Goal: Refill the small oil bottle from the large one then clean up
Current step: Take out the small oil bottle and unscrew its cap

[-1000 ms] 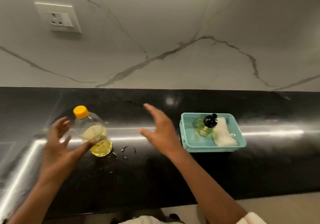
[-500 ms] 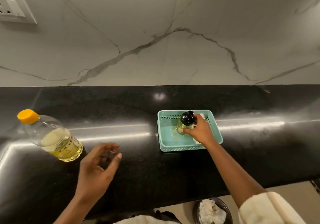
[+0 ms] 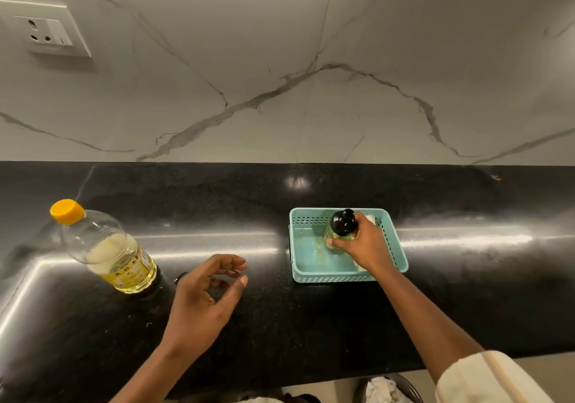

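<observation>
Bottle of oil [image 3: 341, 226], small and clear with a black cap, stands in a teal perforated plastic basket [image 3: 299, 247] on the glossy black table [image 3: 280, 325], gripped by the curled fingers [image 3: 337, 242] of the right hand [image 3: 365, 245], while the left hand [image 3: 202, 297], loosely curled and empty, hangs near the large yellow-capped clear plastic oil bottle [image 3: 112, 253].

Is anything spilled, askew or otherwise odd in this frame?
Yes: a yellowish smear, seemingly oil, streaks the floor of the teal basket, just left of the small oil bottle that the right hand grips. Nothing else stands out.
</observation>
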### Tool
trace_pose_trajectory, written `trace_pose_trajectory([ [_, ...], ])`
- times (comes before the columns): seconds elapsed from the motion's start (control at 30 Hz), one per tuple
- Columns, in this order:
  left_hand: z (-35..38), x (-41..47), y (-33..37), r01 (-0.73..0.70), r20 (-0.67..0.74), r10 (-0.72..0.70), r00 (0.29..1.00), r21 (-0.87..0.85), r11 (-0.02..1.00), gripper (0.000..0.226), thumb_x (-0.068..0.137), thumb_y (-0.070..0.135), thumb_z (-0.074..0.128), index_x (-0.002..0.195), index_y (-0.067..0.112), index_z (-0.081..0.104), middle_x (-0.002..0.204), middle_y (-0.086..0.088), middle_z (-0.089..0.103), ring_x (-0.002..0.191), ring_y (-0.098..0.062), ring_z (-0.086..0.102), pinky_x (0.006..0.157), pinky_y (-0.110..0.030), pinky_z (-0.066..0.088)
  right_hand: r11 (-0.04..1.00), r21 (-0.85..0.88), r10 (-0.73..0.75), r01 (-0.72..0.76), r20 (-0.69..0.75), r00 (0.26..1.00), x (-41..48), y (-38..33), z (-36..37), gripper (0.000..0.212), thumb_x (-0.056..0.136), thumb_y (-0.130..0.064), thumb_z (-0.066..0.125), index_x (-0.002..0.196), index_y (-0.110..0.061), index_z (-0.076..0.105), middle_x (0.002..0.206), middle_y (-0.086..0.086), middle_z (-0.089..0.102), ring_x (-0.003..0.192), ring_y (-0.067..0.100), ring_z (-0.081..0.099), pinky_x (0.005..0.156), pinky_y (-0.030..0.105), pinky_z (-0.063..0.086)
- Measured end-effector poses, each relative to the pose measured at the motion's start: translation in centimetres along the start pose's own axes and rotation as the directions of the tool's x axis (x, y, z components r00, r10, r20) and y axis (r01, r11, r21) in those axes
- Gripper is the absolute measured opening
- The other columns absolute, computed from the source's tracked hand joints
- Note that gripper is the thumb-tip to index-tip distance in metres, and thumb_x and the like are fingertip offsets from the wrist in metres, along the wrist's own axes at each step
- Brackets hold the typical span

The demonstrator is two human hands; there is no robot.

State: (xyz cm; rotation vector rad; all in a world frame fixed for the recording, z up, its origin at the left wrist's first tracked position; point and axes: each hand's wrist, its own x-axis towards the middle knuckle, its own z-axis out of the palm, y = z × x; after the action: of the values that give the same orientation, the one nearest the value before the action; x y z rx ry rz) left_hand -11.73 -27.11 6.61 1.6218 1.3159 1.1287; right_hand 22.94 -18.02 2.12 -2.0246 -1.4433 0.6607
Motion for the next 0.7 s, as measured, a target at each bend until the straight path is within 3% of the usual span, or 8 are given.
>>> trace_pose_trajectory([
  [0.17,-0.7,1.4,0.9,0.025,0.074,-0.021,0.997,-0.049,0.999,0.033,0.092,0.011,0.081,0.119,0.027,0.074,0.113,0.011,0.078,0.105,-0.015,0.077,0.089,-0.04,0.067,0.996,0.021,-0.088,0.089,-0.033,0.996,-1.2,-4.2,-3.1,0.062,0.065,-0.033,0.1,0.116,-0.028,0.066,0.102,-0.012,0.071,0.096,0.01,0.068,0.089,0.03,0.054],
  [0.27,-0.8,3.2,2.6,-0.034,0.106,0.044,0.993,-0.094,0.995,0.05,0.092,0.02,0.081,0.139,0.032,0.066,0.127,0.013,0.074,0.109,-0.011,0.076,0.091,-0.032,0.065,0.984,0.023,-0.175,0.175,-0.013,0.984,-2.2,-8.9,-5.5,0.063,0.064,-0.036,0.1,0.116,-0.03,0.067,0.099,-0.02,0.07,0.093,-0.004,0.066,0.085,0.021,0.053],
  [0.33,-0.7,4.9,3.9,-0.064,0.16,0.08,0.984,-0.1,0.993,0.065,0.09,0.031,0.083,0.149,0.037,0.058,0.138,0.016,0.069,0.118,-0.006,0.072,0.097,-0.026,0.062,0.971,0.033,-0.236,0.235,0.025,0.971,-3.2,-12.5,-6.8,0.062,0.064,-0.039,0.1,0.116,-0.031,0.069,0.101,-0.019,0.073,0.093,-0.005,0.069,0.082,0.014,0.052],
  [0.43,-0.7,7.3,6.4,-0.036,0.272,0.084,0.959,-0.175,0.984,0.081,0.083,0.039,0.088,0.156,0.038,0.052,0.147,0.014,0.066,0.128,-0.005,0.068,0.109,-0.029,0.056,0.937,0.052,-0.348,0.345,0.077,0.934,-4.8,-18.0,-8.3,0.063,0.067,-0.039,0.098,0.122,-0.033,0.068,0.108,-0.019,0.074,0.097,-0.008,0.069,0.079,0.007,0.05],
  [0.57,-2.4,9.7,10.2,-0.08,0.238,0.174,0.956,-0.357,0.931,0.06,0.083,0.014,0.09,0.138,0.019,0.068,0.122,-0.002,0.081,0.113,-0.02,0.078,0.103,-0.039,0.061,0.887,0.063,-0.461,0.457,0.08,0.884,-6.5,-24.7,-9.5,0.063,0.071,-0.044,0.095,0.127,-0.031,0.068,0.112,-0.017,0.074,0.102,0.0,0.069,0.089,0.022,0.054],
  [0.63,-3.9,10.3,11.8,-0.161,0.153,0.232,0.961,-0.375,0.913,0.05,0.082,0.016,0.09,0.129,0.015,0.073,0.114,-0.004,0.083,0.106,-0.022,0.08,0.099,-0.042,0.063,0.856,0.057,-0.517,0.514,0.077,0.852,-7.2,-27.5,-10.1,0.064,0.071,-0.049,0.093,0.127,-0.032,0.069,0.114,-0.016,0.075,0.103,0.001,0.071,0.094,0.03,0.057],
  [0.7,-5.6,10.5,13.1,-0.223,0.091,0.274,0.957,-0.37,0.902,0.044,0.082,0.02,0.088,0.124,0.017,0.074,0.112,-0.002,0.084,0.104,-0.021,0.081,0.095,-0.039,0.065,0.823,0.049,-0.568,0.566,0.054,0.822,-7.9,-30.2,-10.6,0.067,0.071,-0.052,0.092,0.13,-0.031,0.068,0.117,-0.018,0.075,0.103,0.0,0.071,0.096,0.03,0.058],
])
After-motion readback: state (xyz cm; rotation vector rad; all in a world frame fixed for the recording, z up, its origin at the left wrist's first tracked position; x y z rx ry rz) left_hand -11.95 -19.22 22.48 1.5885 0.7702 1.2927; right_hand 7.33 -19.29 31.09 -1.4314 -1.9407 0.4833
